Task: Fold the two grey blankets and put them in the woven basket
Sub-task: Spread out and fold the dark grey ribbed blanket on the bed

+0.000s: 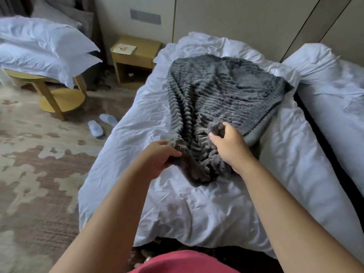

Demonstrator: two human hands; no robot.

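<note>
A grey ribbed blanket [220,95] lies spread along the white bed [149,107], wide at the far end and bunched into a narrow heap near me. My left hand [157,158] is shut on the near left corner of the blanket. My right hand [228,144] grips another bunched corner a little further right and higher. Only one grey blanket shows. No woven basket is in view.
A second white bed [334,91] stands close on the right with a dark gap between. On the left floor lie white slippers [101,124] on patterned carpet. A round wooden table [59,99] carries white pillows [43,46], and a wooden nightstand [136,56] stands by the wall.
</note>
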